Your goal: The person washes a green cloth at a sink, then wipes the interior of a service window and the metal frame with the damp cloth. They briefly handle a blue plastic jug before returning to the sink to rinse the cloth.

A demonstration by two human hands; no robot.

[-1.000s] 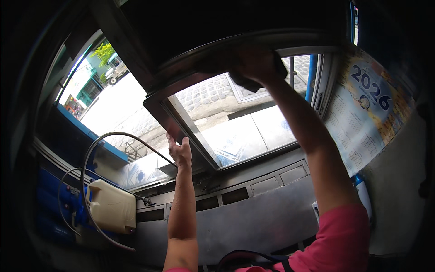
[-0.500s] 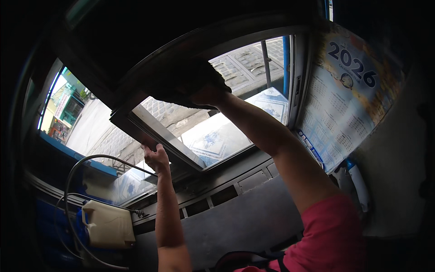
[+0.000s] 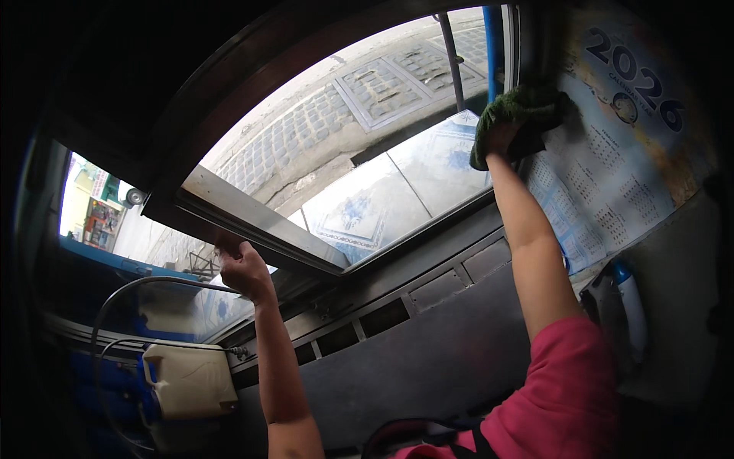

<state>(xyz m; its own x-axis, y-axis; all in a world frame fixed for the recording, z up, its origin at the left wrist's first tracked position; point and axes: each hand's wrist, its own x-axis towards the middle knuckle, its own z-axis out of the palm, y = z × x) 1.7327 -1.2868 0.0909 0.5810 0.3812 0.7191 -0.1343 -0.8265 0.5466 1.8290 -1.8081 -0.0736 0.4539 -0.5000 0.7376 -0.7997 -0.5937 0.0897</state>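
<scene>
The open window sash (image 3: pixel 260 222) is the landmark here: a dark frame with a pale metal edge, swung inward and tilted, with patterned paving and blue-and-white tiles seen through the glass beyond it. The left hand (image 3: pixel 243 268) is just under the lower left edge of the sash, its fingers curled tight around that edge, so it has a closed hold on the frame. Up and to the right of the sash, the right hand (image 3: pixel 505 138) presses a dark green cloth (image 3: pixel 520 111) against the upright side of the window opening; the cloth covers the fingers, which appear bunched into it, holding it. Just right of the cloth, a wall calendar (image 3: pixel 612 176) with small month grids hangs on the wall, its left edge touching the cloth. Below the sash runs a grey metal wall panel (image 3: pixel 428 336) with a row of rectangular slots. Below and left of the sash, a cream plastic box (image 3: pixel 187 379) sits with dark cables (image 3: pixel 122 294) looping above it. Far left of the sash, a second opening shows a bright street. Well right of the sash, below the calendar, a white bottle with a blue top (image 3: pixel 631 306) stands against the wall. A pink sleeve (image 3: pixel 566 390) covers the right upper arm.
</scene>
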